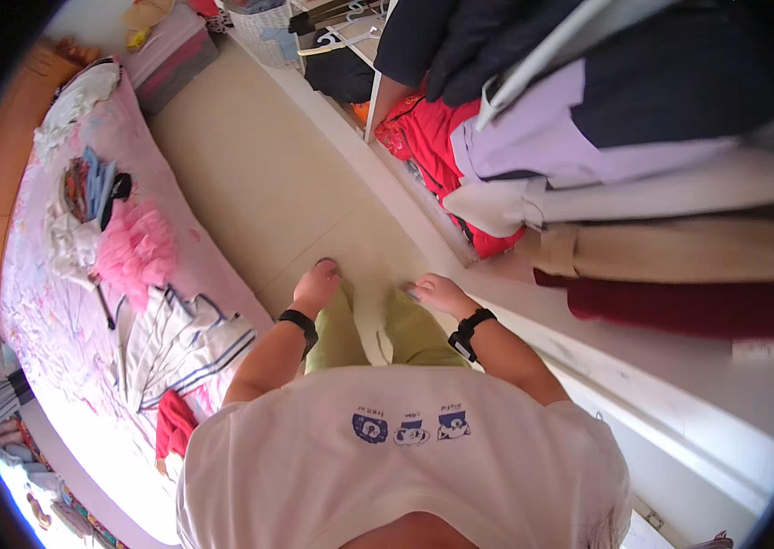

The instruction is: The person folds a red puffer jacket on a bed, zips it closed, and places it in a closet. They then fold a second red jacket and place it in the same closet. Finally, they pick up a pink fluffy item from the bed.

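Observation:
Both my hands hang low in front of me, beside the light green trousers [336,334] I have on. My left hand [316,285] is closed, its fingers curled by the outer edge of the left trouser leg. A small dark patch shows at its fingertips. My right hand [443,295] is closed too, with fingers bent inward at the right leg. Something small and bluish shows at its fingertips. What either hand holds, if anything, I cannot make out. A black band circles each wrist.
To the left stands a bed [213,247] with a pink frilly garment [137,249], a striped white garment [172,343] and other clothes. On the right, dark, lilac, beige and maroon clothes hang over a white ledge [588,339]; red cloth [433,146] lies beneath. Tiled floor [263,156] runs between.

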A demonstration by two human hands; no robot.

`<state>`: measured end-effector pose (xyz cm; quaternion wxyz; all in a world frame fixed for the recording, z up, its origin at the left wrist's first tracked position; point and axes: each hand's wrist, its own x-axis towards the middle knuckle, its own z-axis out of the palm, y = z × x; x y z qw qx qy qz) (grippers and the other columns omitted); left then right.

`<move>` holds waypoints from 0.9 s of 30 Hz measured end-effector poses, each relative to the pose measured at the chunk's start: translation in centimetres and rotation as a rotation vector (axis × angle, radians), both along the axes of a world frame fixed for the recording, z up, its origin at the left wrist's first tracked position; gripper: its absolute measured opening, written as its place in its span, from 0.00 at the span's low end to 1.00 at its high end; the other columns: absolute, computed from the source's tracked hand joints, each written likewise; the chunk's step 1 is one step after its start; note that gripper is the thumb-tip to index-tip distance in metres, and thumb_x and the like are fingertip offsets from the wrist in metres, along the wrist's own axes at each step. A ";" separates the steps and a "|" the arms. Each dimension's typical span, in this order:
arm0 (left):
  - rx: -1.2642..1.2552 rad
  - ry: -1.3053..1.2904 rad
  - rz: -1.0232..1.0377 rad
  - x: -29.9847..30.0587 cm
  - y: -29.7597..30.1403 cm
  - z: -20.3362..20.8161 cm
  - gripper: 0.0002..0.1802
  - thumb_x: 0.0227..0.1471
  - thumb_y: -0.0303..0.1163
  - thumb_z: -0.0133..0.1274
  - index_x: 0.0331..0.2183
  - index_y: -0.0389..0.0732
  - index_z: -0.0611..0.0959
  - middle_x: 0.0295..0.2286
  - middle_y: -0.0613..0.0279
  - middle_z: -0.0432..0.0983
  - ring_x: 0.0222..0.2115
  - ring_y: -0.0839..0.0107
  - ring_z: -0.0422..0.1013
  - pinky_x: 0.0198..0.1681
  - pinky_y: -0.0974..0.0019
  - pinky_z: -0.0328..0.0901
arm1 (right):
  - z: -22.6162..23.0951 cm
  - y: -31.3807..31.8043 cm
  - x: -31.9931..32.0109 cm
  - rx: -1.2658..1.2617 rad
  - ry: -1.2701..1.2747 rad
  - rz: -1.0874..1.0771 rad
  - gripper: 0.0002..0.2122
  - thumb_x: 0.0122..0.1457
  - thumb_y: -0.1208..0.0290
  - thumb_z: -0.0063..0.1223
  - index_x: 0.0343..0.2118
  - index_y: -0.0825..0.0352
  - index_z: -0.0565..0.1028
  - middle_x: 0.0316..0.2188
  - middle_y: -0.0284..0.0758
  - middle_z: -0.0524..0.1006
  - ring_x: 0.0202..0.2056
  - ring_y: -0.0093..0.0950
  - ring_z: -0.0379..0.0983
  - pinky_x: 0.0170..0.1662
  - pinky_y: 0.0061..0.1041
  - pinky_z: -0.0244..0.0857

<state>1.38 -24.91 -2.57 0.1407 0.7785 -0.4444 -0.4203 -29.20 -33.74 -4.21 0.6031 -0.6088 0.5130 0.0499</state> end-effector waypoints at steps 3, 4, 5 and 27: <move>0.061 -0.021 -0.034 -0.7 5.1 5.4 0.16 0.51 0.39 0.45 0.41 0.48 0.79 0.36 0.54 0.78 0.39 0.52 0.73 0.41 0.53 0.68 | 5.8 2.6 1.3 -0.234 0.020 0.317 0.14 0.54 0.66 0.52 0.41 0.69 0.74 0.35 0.41 0.78 0.36 0.33 0.75 0.41 0.28 0.68; -0.009 -0.045 0.005 -1.1 6.0 6.5 0.16 0.52 0.39 0.45 0.42 0.47 0.79 0.35 0.53 0.78 0.38 0.52 0.74 0.40 0.54 0.68 | 7.2 3.2 1.4 -0.236 0.018 0.309 0.15 0.53 0.66 0.52 0.42 0.67 0.74 0.36 0.43 0.78 0.36 0.36 0.75 0.41 0.30 0.68; -0.061 -0.092 0.032 -1.7 7.0 7.1 0.16 0.52 0.38 0.45 0.42 0.47 0.79 0.34 0.53 0.79 0.37 0.53 0.74 0.39 0.56 0.69 | 8.2 3.9 0.9 -0.268 0.023 0.359 0.15 0.53 0.66 0.52 0.43 0.66 0.74 0.36 0.43 0.78 0.36 0.37 0.75 0.41 0.30 0.68; -0.198 -0.142 0.542 -24.3 47.0 14.5 0.17 0.51 0.35 0.49 0.43 0.42 0.78 0.31 0.54 0.79 0.34 0.57 0.75 0.38 0.60 0.68 | 9.7 24.9 -17.5 -0.065 -0.048 0.470 0.14 0.56 0.66 0.52 0.42 0.69 0.74 0.33 0.36 0.79 0.33 0.22 0.75 0.35 0.23 0.68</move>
